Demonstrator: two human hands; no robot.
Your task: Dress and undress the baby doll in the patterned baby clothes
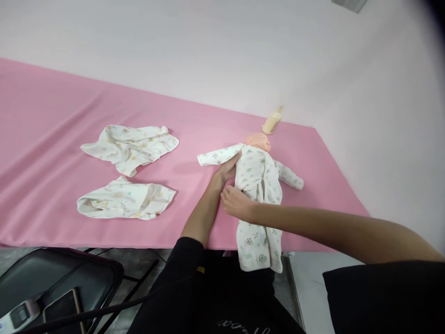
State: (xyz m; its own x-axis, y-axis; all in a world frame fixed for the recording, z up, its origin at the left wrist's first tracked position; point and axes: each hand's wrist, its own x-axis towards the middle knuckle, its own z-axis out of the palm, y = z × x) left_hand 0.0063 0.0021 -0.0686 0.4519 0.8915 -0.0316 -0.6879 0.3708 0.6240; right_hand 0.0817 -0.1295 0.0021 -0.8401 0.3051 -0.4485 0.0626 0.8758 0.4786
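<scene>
A baby doll (257,140) lies on its back, dressed in a white printed baby gown (253,169) with its sleeves spread to both sides. The gown's lower end hangs over the near table edge. My left hand (229,170) is against the gown's left side under the sleeve, its fingers partly hidden by the cloth. Just below it, my right hand (236,202) is closed beside the gown's left edge, the forearm crossing over the skirt. Whatever its fingertips pinch is too small to make out.
Two white printed baby garments (139,144) (127,200) lie at the left on the pink tablecloth (52,116). A cream-coloured bottle (272,122) lies beyond the doll's head near the wall. Below left, a black folding chair (86,273) holds a device with a small screen (20,316).
</scene>
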